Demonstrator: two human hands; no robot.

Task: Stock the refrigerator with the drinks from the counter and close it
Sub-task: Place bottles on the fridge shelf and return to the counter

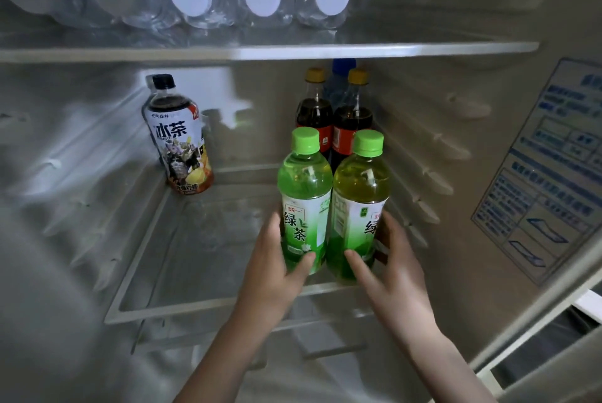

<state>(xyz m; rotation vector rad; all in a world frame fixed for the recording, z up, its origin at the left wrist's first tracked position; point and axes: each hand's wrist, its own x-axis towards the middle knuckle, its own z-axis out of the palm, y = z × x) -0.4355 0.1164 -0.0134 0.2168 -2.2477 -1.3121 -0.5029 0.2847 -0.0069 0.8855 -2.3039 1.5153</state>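
To my right, a large sticker (pixel 540 168) printed in blue covers much of the side wall; its text is too blurred for me to read, but I can make out boxed tables and two line drawings of flat trays near its bottom. Moulded ribs (pixel 433 181) run in a stack down that wall beside it, and matching ribs (pixel 65 174) line the wall to my left. A pale raised panel (pixel 211 90) sits on the back wall. At lower right there is a dark gap (pixel 547 337) under a white strip (pixel 586 303).
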